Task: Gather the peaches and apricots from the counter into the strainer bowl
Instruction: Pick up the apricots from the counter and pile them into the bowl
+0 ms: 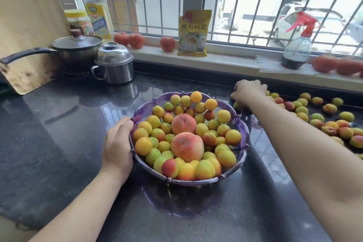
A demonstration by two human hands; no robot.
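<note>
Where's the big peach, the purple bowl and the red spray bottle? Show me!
big peach (187, 147): head view, middle of its pink skin.
purple bowl (193, 182): head view, bare front rim.
spray bottle (297, 51): head view, clear body under the red nozzle.

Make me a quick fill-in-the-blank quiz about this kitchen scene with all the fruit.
1. The strainer bowl is coloured ____.
2. The number of big peaches on top of the apricots in the bowl is ____.
3. The left hand rests on the bowl's ____.
4. The spray bottle has a ____ trigger head.

Missing words: purple; two; rim; red
</note>
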